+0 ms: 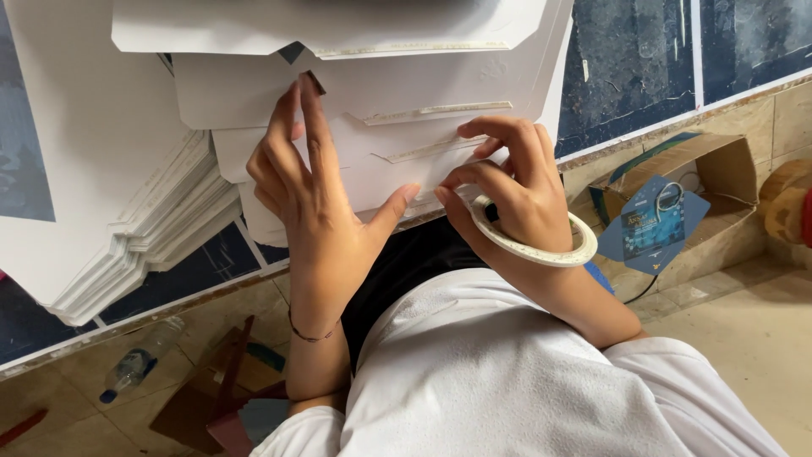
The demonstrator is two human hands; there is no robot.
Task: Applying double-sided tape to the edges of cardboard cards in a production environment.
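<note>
Taping step in hand: left hand [317, 199], fingers spread, presses the flat white card sheet [381, 169]; right hand [516, 190] fingers pinch tape at its edge, white tape roll [541, 250] ringing the wrist. Next move needs firm, straight smoothing.

White flat envelopes [440, 93] fill the upper middle of the frame, overlapping like steps, each with an angled flap and a pale adhesive strip along its edge. At the left a thick stack [148, 233] of the same white blanks fans out, its cut corners showing as layered edges. At the right, on the floor, stands an open brown cardboard box [727, 173]. Leaning in it is a dark blue card package [651, 224] with pointed corners and a light blue printed panel. At the lower left lies a clear plastic bottle [139, 360] with a blue cap.
</note>
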